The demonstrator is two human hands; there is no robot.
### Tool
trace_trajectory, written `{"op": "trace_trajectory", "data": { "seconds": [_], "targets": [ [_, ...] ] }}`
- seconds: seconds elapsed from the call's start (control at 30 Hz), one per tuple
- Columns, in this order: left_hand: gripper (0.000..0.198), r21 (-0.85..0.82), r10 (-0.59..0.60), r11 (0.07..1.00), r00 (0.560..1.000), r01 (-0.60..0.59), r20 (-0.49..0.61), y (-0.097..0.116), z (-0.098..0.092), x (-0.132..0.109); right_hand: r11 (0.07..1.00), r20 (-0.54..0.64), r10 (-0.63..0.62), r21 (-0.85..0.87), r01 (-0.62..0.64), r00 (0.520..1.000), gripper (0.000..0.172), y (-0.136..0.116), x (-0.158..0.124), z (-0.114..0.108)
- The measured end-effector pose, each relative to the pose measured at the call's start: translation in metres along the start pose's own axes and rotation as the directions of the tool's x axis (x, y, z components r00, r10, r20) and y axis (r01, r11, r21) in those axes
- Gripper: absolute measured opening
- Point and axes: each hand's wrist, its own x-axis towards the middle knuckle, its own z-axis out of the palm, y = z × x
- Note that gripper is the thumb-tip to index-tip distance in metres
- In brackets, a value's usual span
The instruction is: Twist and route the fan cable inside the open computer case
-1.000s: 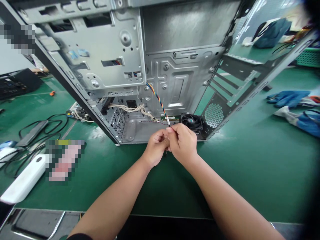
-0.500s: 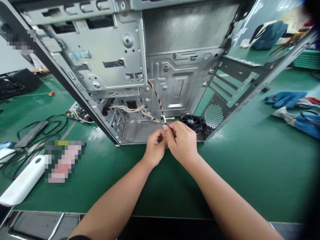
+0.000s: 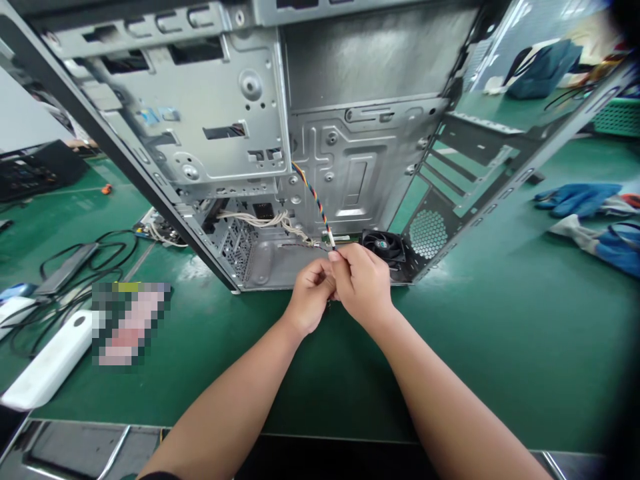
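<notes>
An open computer case (image 3: 320, 80) stands on the green table, its bare metal inside facing me. A twisted multicoloured cable (image 3: 314, 195) comes out from behind the drive cage (image 3: 235, 87) and runs down to my fingers, with a white sleeve near its end. My right hand (image 3: 363, 280) pinches the cable just below that sleeve. Pressed close against it, my left hand (image 3: 313, 293) is closed with bent fingers at the cable's end; what lies between its fingertips is hidden. White wires (image 3: 260, 219) and a black fan (image 3: 383, 245) sit low in the case behind my hands.
To the left lie black cables (image 3: 113, 267), a white power strip (image 3: 55, 360) and a blurred-out pink item (image 3: 133, 327). Blue gloves (image 3: 580, 200) rest on the right. A green basket (image 3: 617, 119) and a dark bag (image 3: 545, 70) are farther back.
Both hands stay together on the cable and have shifted very slightly downward. The cable looks a little straighter. The view has moved slightly.
</notes>
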Motion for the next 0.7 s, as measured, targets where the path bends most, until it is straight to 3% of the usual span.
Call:
{"op": "trace_trajectory", "data": {
  "seconds": [0.1,0.17,0.27,0.47,0.7],
  "targets": [
    [0.024,0.281,0.169,0.949,0.983,-0.143,-0.07,0.0,0.001,-0.002,1.0,-0.024,-0.006,0.021,0.007,1.0,0.02,0.002,-0.001,0.0],
    [0.022,0.5,0.325,0.834,0.94,-0.235,-0.101,-0.001,0.003,-0.004,0.999,-0.039,-0.023,0.022,0.024,0.999,0.018,0.003,-0.003,0.0],
    [0.021,0.678,0.475,0.674,0.875,-0.292,-0.095,-0.005,0.003,-0.007,0.998,-0.052,-0.063,0.008,0.063,0.997,0.014,0.003,-0.004,0.001],
    [0.019,0.744,0.563,0.567,0.825,-0.352,-0.039,-0.012,0.001,-0.006,0.994,-0.055,-0.11,-0.019,0.109,0.992,0.014,0.003,-0.005,0.002],
    [0.022,0.7,0.534,0.626,0.843,-0.343,-0.064,-0.01,0.004,-0.005,0.997,-0.035,-0.079,-0.023,0.079,0.996,0.017,0.002,-0.003,0.005]
  ]
}}
